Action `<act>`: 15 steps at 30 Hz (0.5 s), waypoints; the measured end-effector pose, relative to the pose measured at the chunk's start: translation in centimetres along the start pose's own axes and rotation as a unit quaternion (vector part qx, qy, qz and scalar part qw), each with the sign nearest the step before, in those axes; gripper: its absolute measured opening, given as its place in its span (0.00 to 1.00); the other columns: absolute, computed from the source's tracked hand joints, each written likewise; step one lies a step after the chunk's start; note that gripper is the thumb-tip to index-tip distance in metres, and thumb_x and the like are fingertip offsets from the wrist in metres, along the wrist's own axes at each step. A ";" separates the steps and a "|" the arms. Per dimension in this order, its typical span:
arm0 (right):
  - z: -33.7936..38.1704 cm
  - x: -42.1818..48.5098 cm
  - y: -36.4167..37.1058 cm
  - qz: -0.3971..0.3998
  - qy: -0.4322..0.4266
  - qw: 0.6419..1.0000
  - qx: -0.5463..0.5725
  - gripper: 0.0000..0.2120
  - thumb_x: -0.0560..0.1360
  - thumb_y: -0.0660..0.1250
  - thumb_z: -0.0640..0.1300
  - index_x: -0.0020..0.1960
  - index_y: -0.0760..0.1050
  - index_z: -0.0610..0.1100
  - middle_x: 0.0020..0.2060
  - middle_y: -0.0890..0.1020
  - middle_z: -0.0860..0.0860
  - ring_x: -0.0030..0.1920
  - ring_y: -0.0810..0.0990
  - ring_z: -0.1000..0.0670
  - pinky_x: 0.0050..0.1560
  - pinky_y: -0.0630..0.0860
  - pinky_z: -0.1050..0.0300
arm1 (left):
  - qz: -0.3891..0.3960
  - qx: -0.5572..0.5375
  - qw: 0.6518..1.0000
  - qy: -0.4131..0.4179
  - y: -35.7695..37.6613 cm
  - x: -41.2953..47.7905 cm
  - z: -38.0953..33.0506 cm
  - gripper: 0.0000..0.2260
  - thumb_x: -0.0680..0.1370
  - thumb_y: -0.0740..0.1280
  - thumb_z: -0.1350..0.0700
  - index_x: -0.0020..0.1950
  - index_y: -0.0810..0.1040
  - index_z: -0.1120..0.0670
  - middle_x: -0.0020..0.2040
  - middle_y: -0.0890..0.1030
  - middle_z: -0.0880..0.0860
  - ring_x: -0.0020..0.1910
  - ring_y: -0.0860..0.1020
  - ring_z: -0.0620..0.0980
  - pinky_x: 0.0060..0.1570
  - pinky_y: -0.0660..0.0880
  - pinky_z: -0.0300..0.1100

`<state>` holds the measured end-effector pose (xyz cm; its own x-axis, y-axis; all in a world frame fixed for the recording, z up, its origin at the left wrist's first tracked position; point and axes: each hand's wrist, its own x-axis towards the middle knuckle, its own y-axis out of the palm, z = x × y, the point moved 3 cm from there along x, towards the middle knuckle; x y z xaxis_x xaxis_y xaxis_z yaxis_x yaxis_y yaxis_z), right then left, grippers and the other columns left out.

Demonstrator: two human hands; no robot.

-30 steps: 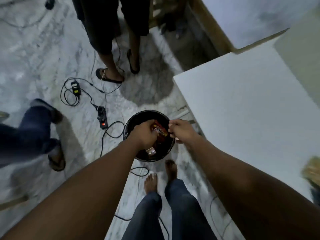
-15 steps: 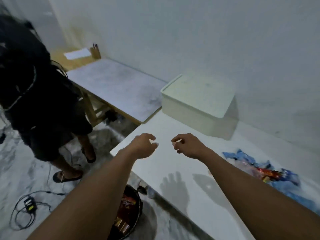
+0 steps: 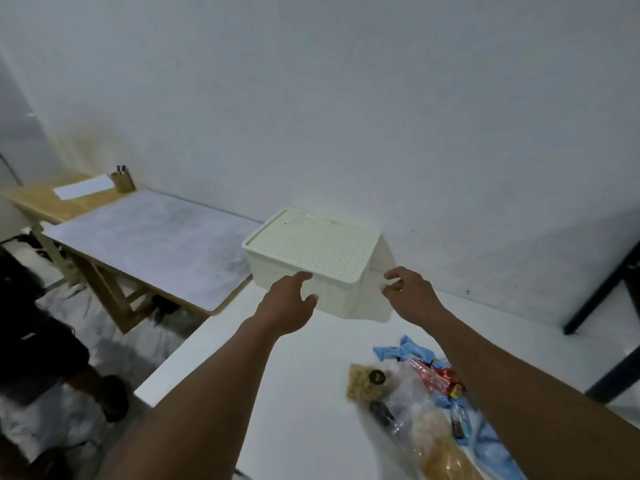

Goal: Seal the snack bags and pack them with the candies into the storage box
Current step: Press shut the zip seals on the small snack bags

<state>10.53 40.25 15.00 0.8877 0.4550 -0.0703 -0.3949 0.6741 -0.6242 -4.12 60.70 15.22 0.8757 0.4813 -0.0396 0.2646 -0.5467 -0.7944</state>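
A cream storage box (image 3: 341, 299) with a dotted lid (image 3: 311, 249) on it stands at the back of the white table (image 3: 284, 393), against the wall. My left hand (image 3: 289, 306) is open at the box's front left side, fingers spread near the lid's edge. My right hand (image 3: 407, 292) is open at the box's right front corner. Whether either touches the box I cannot tell. Near my right forearm lies a heap of snack bags (image 3: 426, 427) in clear plastic, a square snack pack (image 3: 365, 382), red-wrapped candies (image 3: 440, 377) and blue wrappers (image 3: 401, 353).
A second table (image 3: 152, 244) with a grey top stands to the left, with a wooden desk (image 3: 45, 202), paper and a pen holder (image 3: 122, 181) behind it. A person in dark clothes (image 3: 34, 341) stands on the floor at left. Black chair legs (image 3: 606, 292) are at right.
My view has swung up from a black bin on the floor to the table. Both hands left the bin and reached forward to the sides of the storage box.
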 end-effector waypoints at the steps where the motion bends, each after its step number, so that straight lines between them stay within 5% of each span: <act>1: -0.3 0.5 -0.3 -0.007 0.007 1.000 0.001 0.13 0.78 0.66 0.47 0.62 0.74 0.48 0.48 0.81 0.49 0.43 0.79 0.51 0.36 0.73 0.60 | -0.001 0.002 1.000 0.002 0.0 0.8 -0.1 0.24 0.79 0.65 0.47 0.75 0.67 0.47 0.69 0.74 0.53 0.65 0.75 0.54 0.68 0.70 0.53; 7: -2.0 4.0 0.5 -0.027 0.049 0.998 -0.001 0.15 0.77 0.66 0.51 0.63 0.72 0.48 0.44 0.81 0.52 0.49 0.81 0.47 0.53 0.77 0.52 | 0.017 0.031 0.999 0.015 -0.5 5.8 0.3 0.23 0.80 0.64 0.46 0.75 0.66 0.46 0.71 0.73 0.51 0.69 0.73 0.52 0.67 0.69 0.48; 15: -1.6 10.9 4.6 -0.044 0.099 0.994 -0.013 0.17 0.77 0.66 0.51 0.65 0.71 0.48 0.52 0.82 0.48 0.55 0.79 0.45 0.58 0.76 0.50 | 0.064 0.030 0.997 0.037 -0.3 15.2 4.3 0.23 0.80 0.66 0.47 0.74 0.69 0.49 0.69 0.75 0.54 0.67 0.74 0.53 0.68 0.70 0.49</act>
<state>18.74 47.37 10.17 0.9486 0.2706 -0.1641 -0.3099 0.6893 -0.6548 7.40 71.17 12.27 0.9287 0.3570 -0.1007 0.1252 -0.5572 -0.8209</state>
